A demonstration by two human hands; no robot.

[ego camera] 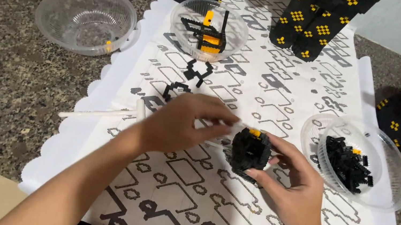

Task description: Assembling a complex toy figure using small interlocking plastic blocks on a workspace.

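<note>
Two hands on one small black brick lump (250, 150): right hand (291, 190) cupping it, left hand (176, 125) pinching something unclear. Too hard a press could crumble it, scattering bricks over the patterned sheet (227, 209).

even indoor light, soft shadows, slight motion blur, mild edge distortion.

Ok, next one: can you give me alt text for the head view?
Two bare hands work a small black block build with a yellow piece on top: right hand cups it, left hand reaches across to it. They hover over a printed instruction sheet, with clear plastic bowls of black and yellow pieces around.
</note>
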